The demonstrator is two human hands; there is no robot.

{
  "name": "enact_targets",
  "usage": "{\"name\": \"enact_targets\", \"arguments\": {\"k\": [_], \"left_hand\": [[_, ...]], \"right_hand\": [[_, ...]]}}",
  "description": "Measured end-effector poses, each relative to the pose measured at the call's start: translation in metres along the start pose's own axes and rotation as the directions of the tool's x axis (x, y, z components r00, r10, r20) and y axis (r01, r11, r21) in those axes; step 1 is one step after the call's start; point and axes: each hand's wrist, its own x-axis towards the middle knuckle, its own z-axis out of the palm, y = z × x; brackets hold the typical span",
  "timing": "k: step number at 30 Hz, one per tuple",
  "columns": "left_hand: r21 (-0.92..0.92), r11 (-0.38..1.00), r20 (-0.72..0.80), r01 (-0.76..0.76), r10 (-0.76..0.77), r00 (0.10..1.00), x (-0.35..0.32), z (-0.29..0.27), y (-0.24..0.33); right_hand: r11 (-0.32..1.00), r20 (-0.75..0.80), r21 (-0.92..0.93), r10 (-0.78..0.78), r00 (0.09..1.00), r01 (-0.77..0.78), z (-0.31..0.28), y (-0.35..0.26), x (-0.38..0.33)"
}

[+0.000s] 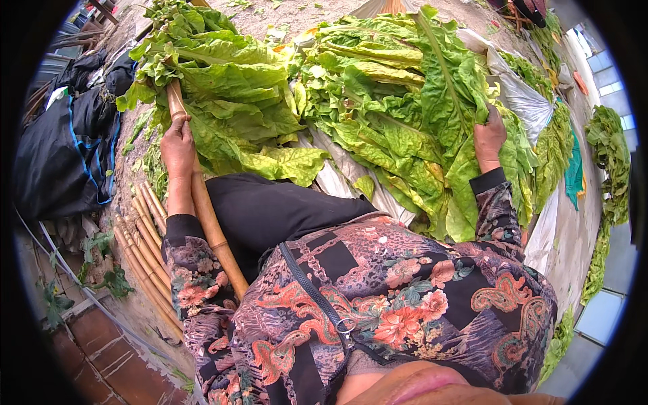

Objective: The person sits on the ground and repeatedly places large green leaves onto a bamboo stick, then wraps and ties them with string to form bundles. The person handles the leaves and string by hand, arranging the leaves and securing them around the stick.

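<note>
My left hand [177, 145] grips a long bamboo stick [209, 223] that runs from my lap up into a bunch of large green leaves [229, 88] strung on its far end. My right hand [489, 138] holds a big green leaf [449, 94] at the right side of a large heap of the same leaves [378, 108] lying in front of me. My patterned sleeves and jacket fill the lower part of the view.
A bundle of bare bamboo sticks [145, 250] lies on the ground at my left. Dark bags [67, 148] sit further left. A white plastic sheet [523, 101] lies under the leaf heap, and more leaves [611, 162] hang at the far right.
</note>
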Motion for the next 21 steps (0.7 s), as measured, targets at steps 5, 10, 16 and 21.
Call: {"name": "enact_targets", "arguments": {"k": [5, 10, 16, 21], "left_hand": [[-0.748, 0.622, 0.328, 0.232, 0.042, 0.944, -0.009, 0.011, 0.051], [-0.589, 0.776, 0.428, 0.225, 0.063, 0.902, -0.002, 0.036, 0.046], [-0.849, 0.444, 0.29, 0.286, -0.061, 0.955, -0.022, 0.03, 0.044], [-0.812, 0.472, 0.429, 0.342, 0.085, 0.9, -0.031, 0.016, 0.061]], "right_hand": [[0.923, 0.082, 0.378, -0.109, 0.991, 0.071, -0.015, -0.11, -0.026], [0.717, 0.032, 0.646, -0.368, 0.929, 0.261, 0.023, -0.218, -0.049], [0.456, 0.142, 0.856, -0.659, 0.738, 0.244, 0.027, -0.255, -0.073], [0.233, 0.363, 0.925, -0.314, 0.877, -0.3, 0.065, -0.198, -0.005]]}}
